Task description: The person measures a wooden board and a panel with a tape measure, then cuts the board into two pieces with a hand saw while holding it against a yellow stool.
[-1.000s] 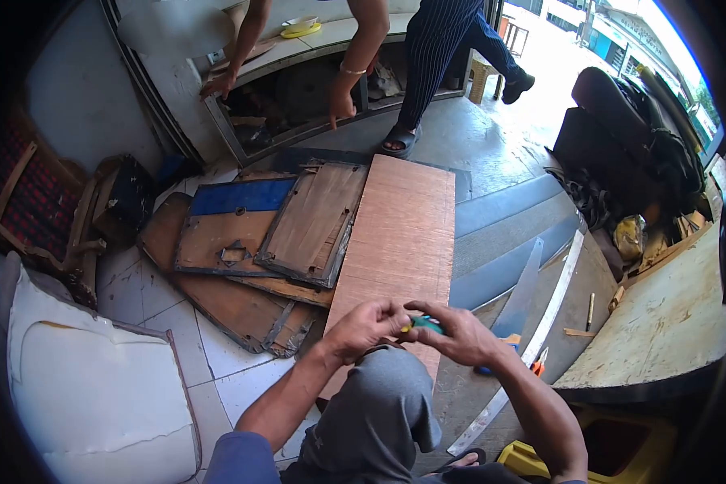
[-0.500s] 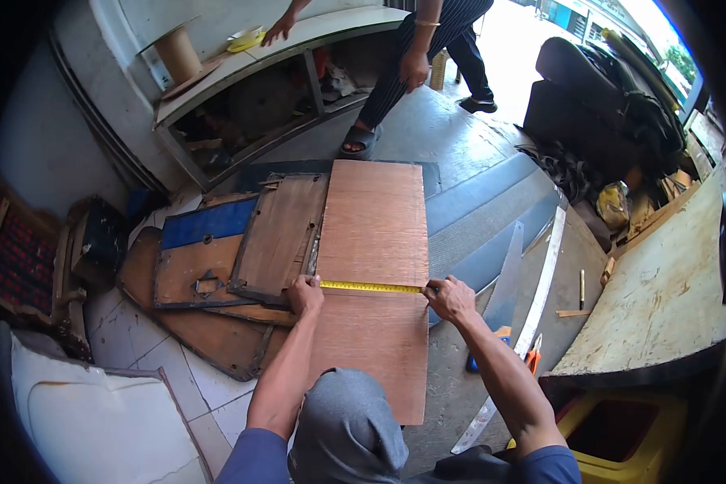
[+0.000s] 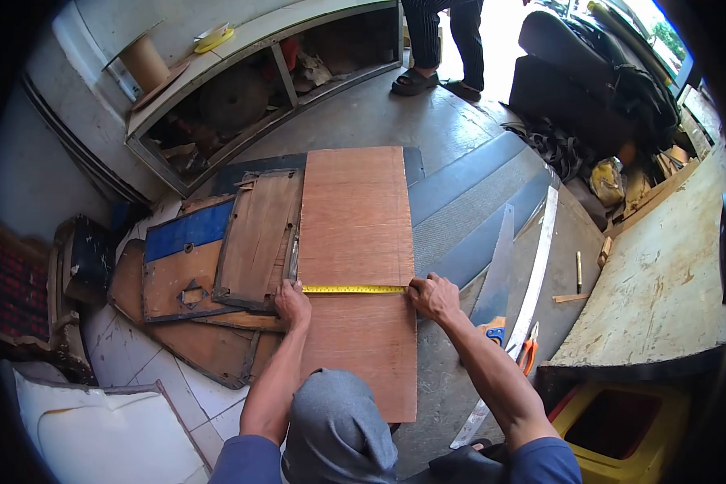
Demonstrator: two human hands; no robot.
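A yellow tape measure [image 3: 355, 289] is stretched straight across a reddish-brown plywood board [image 3: 355, 218]. At the board's left edge, my left hand [image 3: 294, 305] is closed on one end of the tape. My right hand [image 3: 436, 297] pinches the tape at the opposite edge, its fingers bent over the board's side. Whether a tape case is inside the right hand cannot be made out. A pencil-thin line crosses the board close to the tape.
Old framed wooden panels [image 3: 258, 234] lie left of the board. To the right are a handsaw [image 3: 496, 274], a long metal strip [image 3: 536, 274] and orange-handled pliers [image 3: 529, 352]. Another person's legs [image 3: 444, 44] stand beyond. A yellow bin [image 3: 629, 427] sits at the lower right.
The other person has stepped back to the right and straightened, taking a hand off the low shelf. My view has shifted slightly. Both my hands stay on the stretched tape.
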